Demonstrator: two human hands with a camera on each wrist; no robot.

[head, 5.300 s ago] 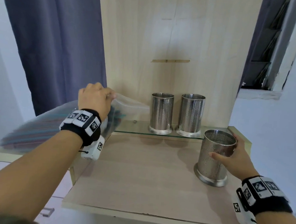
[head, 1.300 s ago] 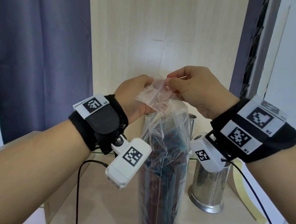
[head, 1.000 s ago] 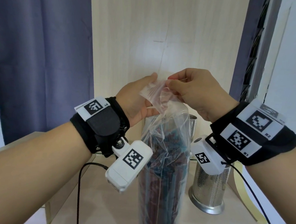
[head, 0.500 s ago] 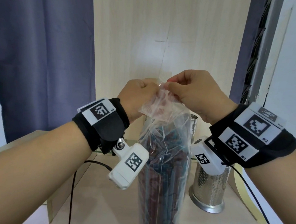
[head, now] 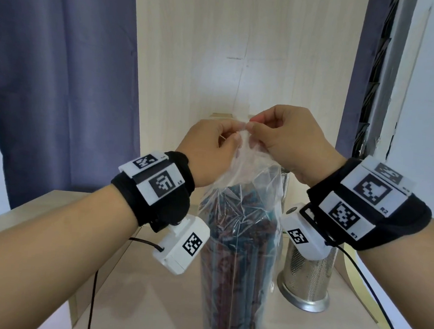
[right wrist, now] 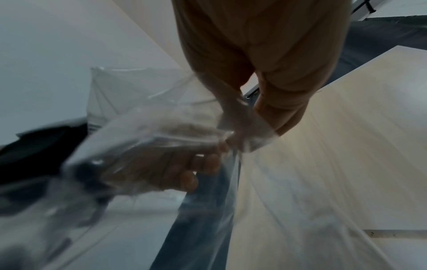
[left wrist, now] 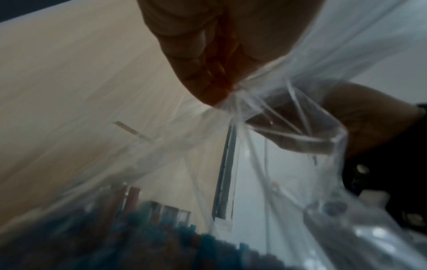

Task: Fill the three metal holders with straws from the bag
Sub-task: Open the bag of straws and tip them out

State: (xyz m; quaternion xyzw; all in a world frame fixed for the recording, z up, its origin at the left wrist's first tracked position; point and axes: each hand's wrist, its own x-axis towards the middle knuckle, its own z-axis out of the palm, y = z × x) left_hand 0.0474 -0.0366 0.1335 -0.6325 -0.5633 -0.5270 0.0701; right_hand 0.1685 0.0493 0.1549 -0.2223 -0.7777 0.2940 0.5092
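Note:
A clear plastic bag (head: 239, 242) full of dark red and teal straws (head: 235, 267) stands upright on the wooden table (head: 136, 309). My left hand (head: 211, 148) and right hand (head: 283, 140) meet above it, and both pinch the gathered top of the bag. From the left wrist view, the left fingers (left wrist: 208, 73) clamp the bunched plastic (left wrist: 265, 109). One perforated metal holder (head: 308, 279) stands to the right of the bag, partly behind my right wrist. A second holder's rim (head: 285, 176) peeks out behind the bag. The third holder is hidden.
A pale wooden back panel (head: 243, 51) rises behind the table. A dark blue curtain (head: 58, 78) hangs at the left and a white wall (head: 428, 101) stands at the right. Black cables (head: 94, 284) trail from both wrist cameras over the table.
The bag was lifted from the left side and stood upright in the middle. Over the last second both hands have kept working its gathered top, fingertips now pressed closer together.

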